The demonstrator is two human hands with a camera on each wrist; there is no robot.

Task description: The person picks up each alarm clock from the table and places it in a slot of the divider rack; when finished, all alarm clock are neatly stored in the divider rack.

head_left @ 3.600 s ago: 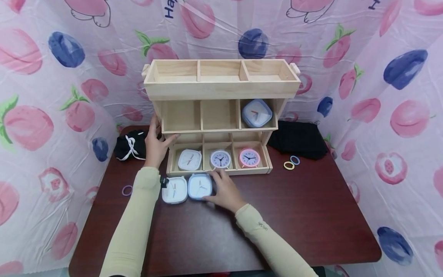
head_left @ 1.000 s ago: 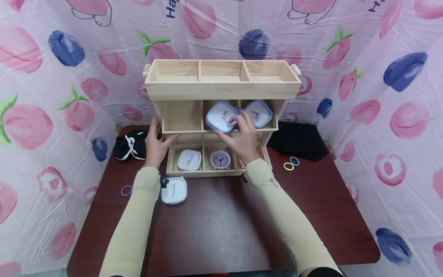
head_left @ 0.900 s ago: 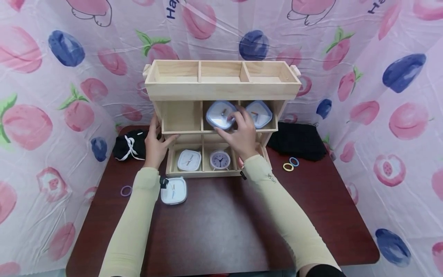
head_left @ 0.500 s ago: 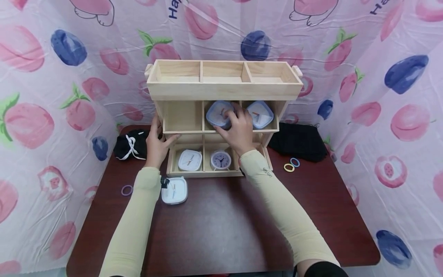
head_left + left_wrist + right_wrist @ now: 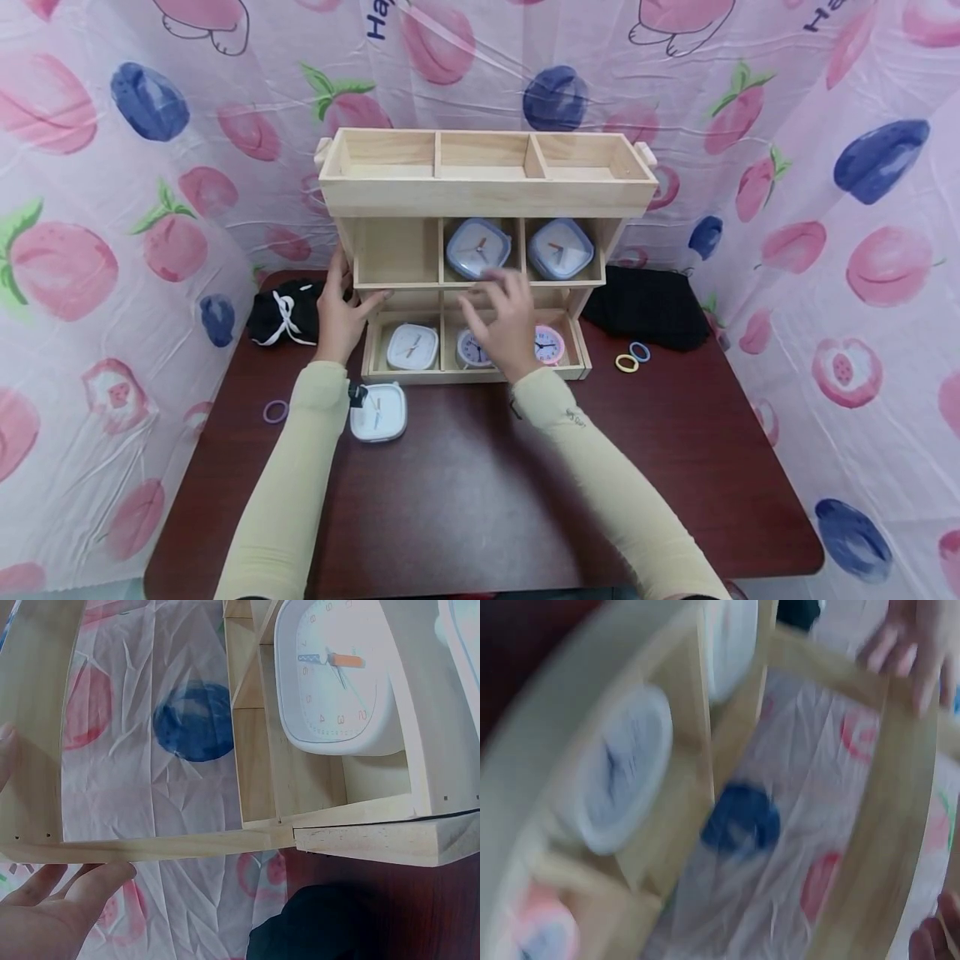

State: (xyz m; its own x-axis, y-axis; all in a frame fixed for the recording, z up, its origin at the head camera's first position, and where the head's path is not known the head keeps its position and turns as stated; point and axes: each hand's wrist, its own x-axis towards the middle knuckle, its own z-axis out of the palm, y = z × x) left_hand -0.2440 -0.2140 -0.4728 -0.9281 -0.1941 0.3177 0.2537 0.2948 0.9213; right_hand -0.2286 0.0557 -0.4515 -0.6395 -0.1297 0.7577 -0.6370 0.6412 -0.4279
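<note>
A three-tier wooden organizer (image 5: 487,198) stands at the back of the table. My left hand (image 5: 341,317) grips the left end of its middle tier, thumb in front and fingers behind; the left wrist view shows the fingers (image 5: 82,900) along the wooden side. My right hand (image 5: 510,325), fingers loosely bent and holding nothing, hovers before the lower tier. Two blue alarm clocks, one central (image 5: 478,248) and one right (image 5: 561,248), sit in the middle tier. Below are a white square clock (image 5: 412,347), a round white clock (image 5: 472,350), partly hidden, and a pink clock (image 5: 549,344).
Another white square clock (image 5: 378,412) lies on the table (image 5: 465,508) beside my left wrist. A black pouch with white string (image 5: 281,317) is at left, a black cloth (image 5: 648,304) at right. Small rings, purple (image 5: 275,411), yellow (image 5: 626,362) and blue (image 5: 639,351), lie around.
My right hand carried a blue clock from the table into the middle tier's central compartment, let go and drew back downward. My left hand has stayed on the organizer.
</note>
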